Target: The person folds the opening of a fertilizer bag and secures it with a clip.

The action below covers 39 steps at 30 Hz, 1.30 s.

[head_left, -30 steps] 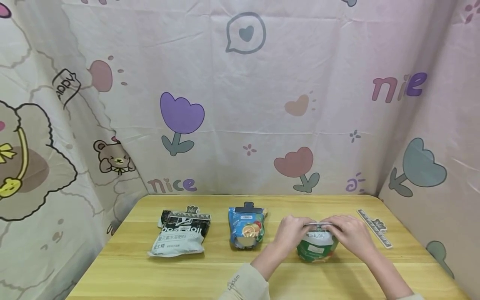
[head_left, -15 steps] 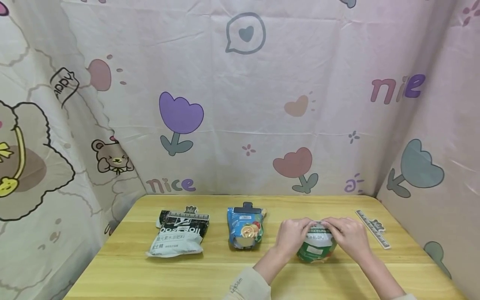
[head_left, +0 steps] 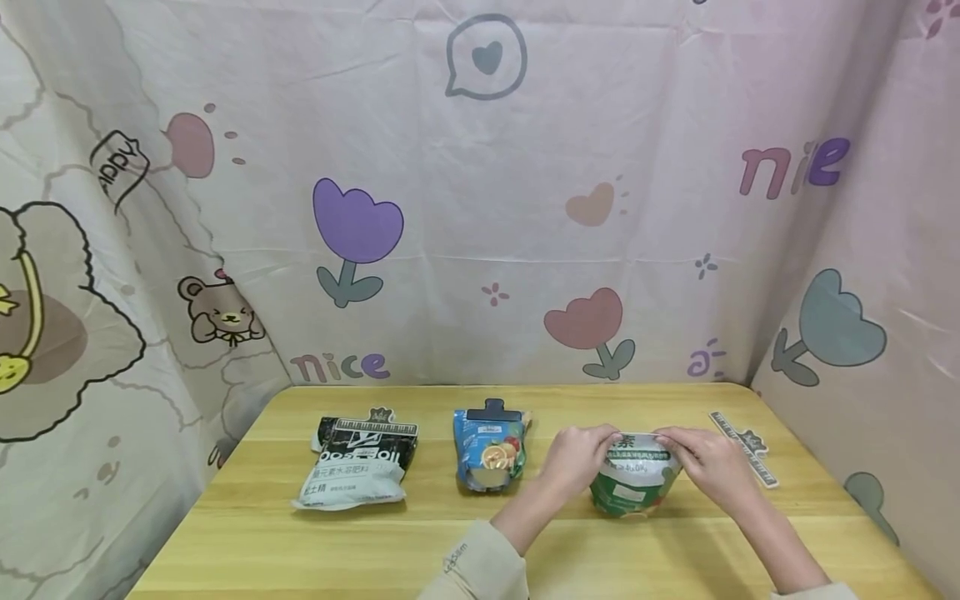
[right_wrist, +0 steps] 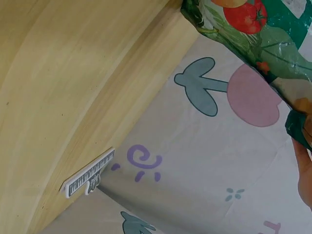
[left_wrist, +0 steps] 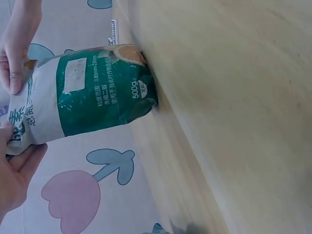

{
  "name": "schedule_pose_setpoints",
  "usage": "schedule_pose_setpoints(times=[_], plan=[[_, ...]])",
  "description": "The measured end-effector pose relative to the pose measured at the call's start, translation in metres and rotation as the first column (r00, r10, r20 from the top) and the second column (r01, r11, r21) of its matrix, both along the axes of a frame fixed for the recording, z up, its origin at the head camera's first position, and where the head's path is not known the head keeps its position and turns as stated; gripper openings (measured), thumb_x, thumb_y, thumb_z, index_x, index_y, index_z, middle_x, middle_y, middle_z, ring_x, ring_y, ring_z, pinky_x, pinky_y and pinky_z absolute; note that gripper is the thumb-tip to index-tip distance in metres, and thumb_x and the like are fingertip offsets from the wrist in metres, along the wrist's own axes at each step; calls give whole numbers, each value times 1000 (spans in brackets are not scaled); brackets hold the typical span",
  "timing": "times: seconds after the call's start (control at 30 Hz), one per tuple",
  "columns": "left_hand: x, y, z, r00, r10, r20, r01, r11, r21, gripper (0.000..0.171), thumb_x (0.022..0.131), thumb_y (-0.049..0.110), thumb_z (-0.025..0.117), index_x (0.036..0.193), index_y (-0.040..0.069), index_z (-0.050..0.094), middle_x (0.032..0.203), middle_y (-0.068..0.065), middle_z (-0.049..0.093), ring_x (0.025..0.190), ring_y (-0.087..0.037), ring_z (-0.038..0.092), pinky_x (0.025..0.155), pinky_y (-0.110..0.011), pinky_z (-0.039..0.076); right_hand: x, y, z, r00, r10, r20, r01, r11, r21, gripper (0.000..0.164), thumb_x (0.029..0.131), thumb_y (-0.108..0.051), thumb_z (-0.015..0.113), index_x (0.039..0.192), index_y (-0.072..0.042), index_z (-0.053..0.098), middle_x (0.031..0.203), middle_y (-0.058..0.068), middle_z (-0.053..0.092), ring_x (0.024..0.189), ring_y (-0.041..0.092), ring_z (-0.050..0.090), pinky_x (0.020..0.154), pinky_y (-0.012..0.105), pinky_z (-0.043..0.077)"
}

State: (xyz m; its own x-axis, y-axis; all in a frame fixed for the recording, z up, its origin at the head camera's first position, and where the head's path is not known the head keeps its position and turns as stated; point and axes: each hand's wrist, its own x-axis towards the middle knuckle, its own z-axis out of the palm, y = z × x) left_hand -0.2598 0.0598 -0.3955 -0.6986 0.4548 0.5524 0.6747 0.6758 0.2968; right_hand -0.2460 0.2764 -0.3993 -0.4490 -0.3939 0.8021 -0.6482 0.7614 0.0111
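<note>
A green and white plastic bag (head_left: 633, 483) of fertilizer-like packaging stands upright on the table, its printed front facing me. My left hand (head_left: 576, 461) pinches its top left corner and my right hand (head_left: 708, 462) pinches the top right corner, thumbs in front. The left wrist view shows the green bag (left_wrist: 97, 92) with "500g" near its bottom, the left hand (left_wrist: 17, 183) below and the right hand (left_wrist: 18, 46) above. Vegetables and a tomato are printed on the bag's side (right_wrist: 258, 34) in the right wrist view. A piano-keyboard-patterned sealing clip (head_left: 746, 450) lies right of the right hand.
A blue bag (head_left: 491, 458) closed with a dark clip (head_left: 494, 410) stands left of the hands. Farther left lies a black and white bag (head_left: 356, 471) with a keyboard-patterned clip (head_left: 377, 427). A printed cloth (head_left: 465, 208) hangs behind the wooden table (head_left: 390, 554).
The bag's top, folded down between the hands a second ago, now stands up and shows more of its printed front. Both hands have moved slightly apart at its top corners.
</note>
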Motion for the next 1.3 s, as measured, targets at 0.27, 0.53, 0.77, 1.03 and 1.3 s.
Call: schedule_pose_setpoints(times=[0.27,0.53,0.77,1.03,1.3], plan=[[-4,-6,-4,992,-57,111,50,997,67,25,95,30,49,103,18,70,96,8,68,89,-3,61,75,-16,47,3,5,0,990,-49,131,55,998,-38,20,72,0,73,90,-10,71,87,0,68,78,23,64,67,37,51],[-5,-11,-5,990,-95,109,86,993,83,27,96,29,47,106,16,69,101,7,67,94,-4,60,79,-16,46,5,11,1,991,-25,133,33,998,-57,20,72,4,71,88,-9,71,86,0,68,77,22,65,74,11,43],[-6,-11,-4,992,-91,87,85,994,70,26,96,28,49,105,16,70,101,7,67,92,-3,60,78,-15,46,7,8,5,987,-38,155,46,998,-44,20,72,1,73,88,-9,71,83,2,69,67,17,64,59,26,50],[-9,-4,5,989,-100,109,106,993,-49,28,82,34,69,107,21,69,94,14,66,77,6,56,66,-9,42,9,4,14,936,-58,349,47,998,40,26,74,-21,77,98,-17,69,87,-7,67,66,-2,52,52,24,42],[-10,3,4,949,-91,302,67,994,88,26,77,25,75,102,20,72,90,13,67,74,5,54,64,-10,43,9,-3,16,856,-120,503,165,985,-45,14,74,-18,76,87,-18,72,75,-10,66,56,3,49,49,24,38]])
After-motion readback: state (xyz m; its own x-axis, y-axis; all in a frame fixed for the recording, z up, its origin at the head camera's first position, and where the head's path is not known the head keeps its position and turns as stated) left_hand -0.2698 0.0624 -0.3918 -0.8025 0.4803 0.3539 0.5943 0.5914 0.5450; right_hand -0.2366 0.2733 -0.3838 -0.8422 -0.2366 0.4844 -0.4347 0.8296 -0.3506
